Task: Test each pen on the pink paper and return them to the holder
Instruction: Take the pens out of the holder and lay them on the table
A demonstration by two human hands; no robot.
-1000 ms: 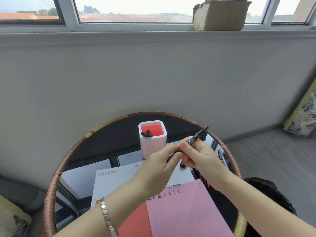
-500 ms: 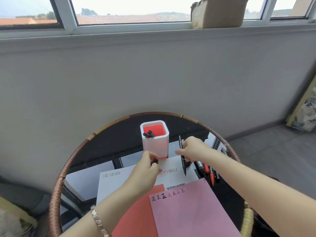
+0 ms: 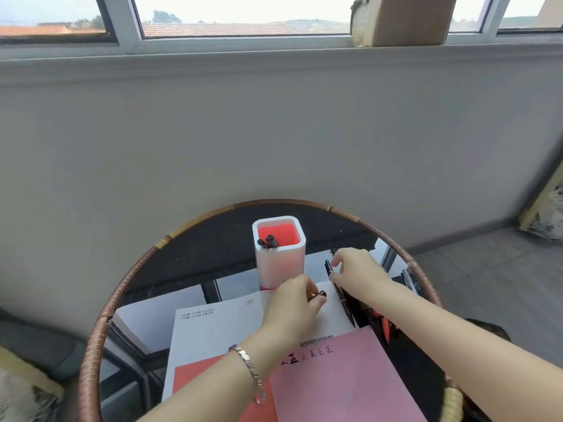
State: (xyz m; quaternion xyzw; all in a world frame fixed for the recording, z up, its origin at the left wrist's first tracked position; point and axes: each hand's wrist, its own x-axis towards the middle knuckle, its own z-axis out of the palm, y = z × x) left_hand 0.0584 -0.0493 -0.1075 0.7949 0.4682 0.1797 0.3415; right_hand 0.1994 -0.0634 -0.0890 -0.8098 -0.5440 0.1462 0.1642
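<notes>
One white holder (image 3: 278, 260) stands at the far middle of the round table (image 3: 128, 287), with two dark pens (image 3: 268, 241) in it. One black pen (image 3: 340, 292) lies to its right under one hand (image 3: 358, 271), and the other hand (image 3: 294, 309) pinches one small dark cap (image 3: 320, 294). Near me lie one pink paper (image 3: 341, 382) bearing six written marks (image 3: 307, 354), and one cardboard box (image 3: 402, 19) sits on the far sill.

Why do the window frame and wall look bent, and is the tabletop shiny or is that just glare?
Head view: the wide-angle lens bows the window frame and wall into curves; daylight from the window is bright and nearly washed out; the round table has a glossy top mirroring pale patches; the left hand and right hand are slightly soft, and the marks on the pink paper are too blurred to read.
</notes>
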